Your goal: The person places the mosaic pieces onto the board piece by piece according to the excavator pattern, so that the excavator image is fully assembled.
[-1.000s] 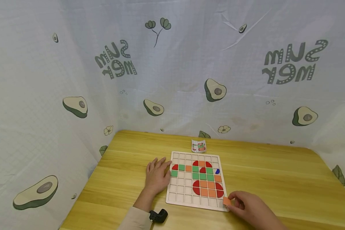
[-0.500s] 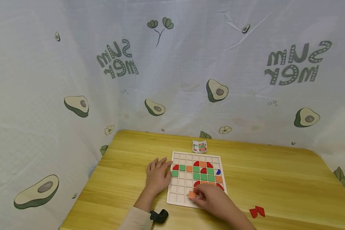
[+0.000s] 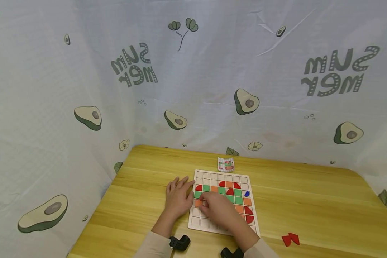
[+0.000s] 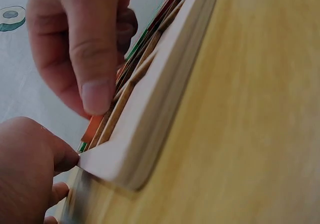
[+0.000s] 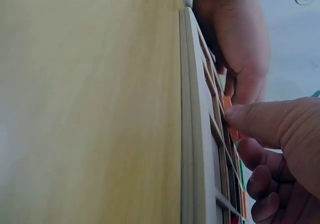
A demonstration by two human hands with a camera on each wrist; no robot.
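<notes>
My right hand [image 3: 220, 209] reaches over the grid board [image 3: 204, 225] and pinches an orange square tile [image 3: 198, 203] at a cell of the leftmost column, just below a green square tile [image 3: 197, 194]. In the left wrist view the orange tile sits tilted at the cell's edge under the fingertips. My left hand [image 3: 178, 199] lies flat beside the board, its fingers spread and its thumb and index finger at the left rim. Red, green and orange tiles fill many cells; the right hand hides several of them. A blue piece [image 3: 246, 193] lies near the right edge.
A small printed pattern card [image 3: 225, 165] stands behind the board. Two red tiles [image 3: 291, 239] lie on the wooden table [image 3: 309, 200] at the right front. A white printed curtain [image 3: 213, 71] hangs behind and at both sides.
My right hand has carried the orange tile from the board's front right corner across to the left column. The two red tiles at right have come into sight. My left hand stays put.
</notes>
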